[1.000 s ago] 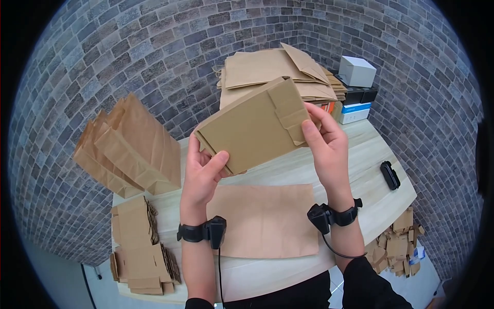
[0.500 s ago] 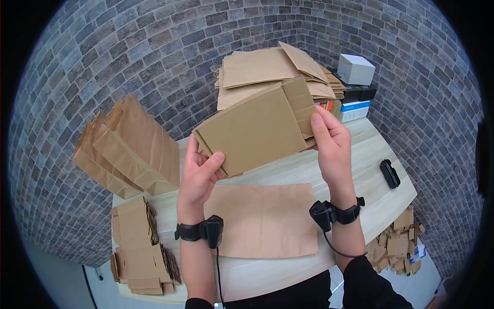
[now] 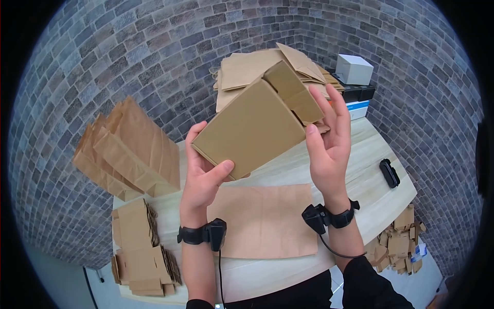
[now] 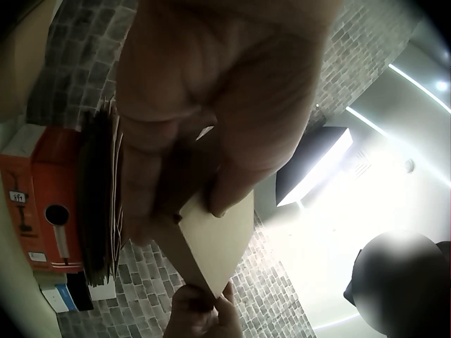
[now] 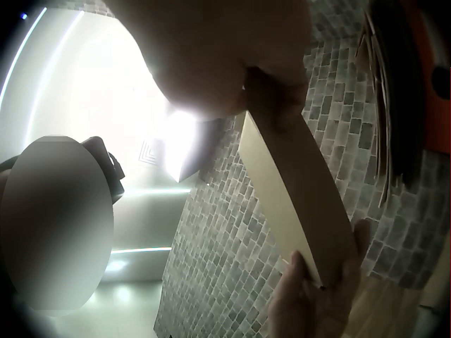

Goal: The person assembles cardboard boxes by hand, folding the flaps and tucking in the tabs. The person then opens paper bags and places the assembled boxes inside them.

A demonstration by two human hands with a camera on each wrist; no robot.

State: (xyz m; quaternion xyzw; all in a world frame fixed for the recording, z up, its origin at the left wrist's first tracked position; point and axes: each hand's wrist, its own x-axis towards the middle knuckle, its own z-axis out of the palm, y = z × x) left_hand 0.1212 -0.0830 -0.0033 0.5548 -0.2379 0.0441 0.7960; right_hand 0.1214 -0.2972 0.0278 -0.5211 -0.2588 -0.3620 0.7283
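A brown cardboard box (image 3: 252,131) is held up tilted above the table in the head view, its end flap (image 3: 293,92) standing out at the upper right. My left hand (image 3: 201,175) grips the lower left end, thumb on the broad face and fingers behind. At the flap end is my right hand (image 3: 332,141), fingers spread and fairly straight, thumb tip by a small side tab. The left wrist view shows the box (image 4: 218,232) edge-on beneath the left hand. In the right wrist view, the box's narrow side (image 5: 303,183) runs down to the left hand's fingers.
A flat kraft paper sheet or bag (image 3: 267,221) lies on the table (image 3: 368,170) below. Standing paper bags (image 3: 131,149) and flattened cartons (image 3: 144,262) are at left. Behind are stacked bags (image 3: 242,69) and a white box (image 3: 355,69); a black case (image 3: 389,173) lies right.
The box has tilted more steeply, its right end rising. My right hand has loosened from the flap and its fingers have straightened, while the flap now stands bent out from the box.
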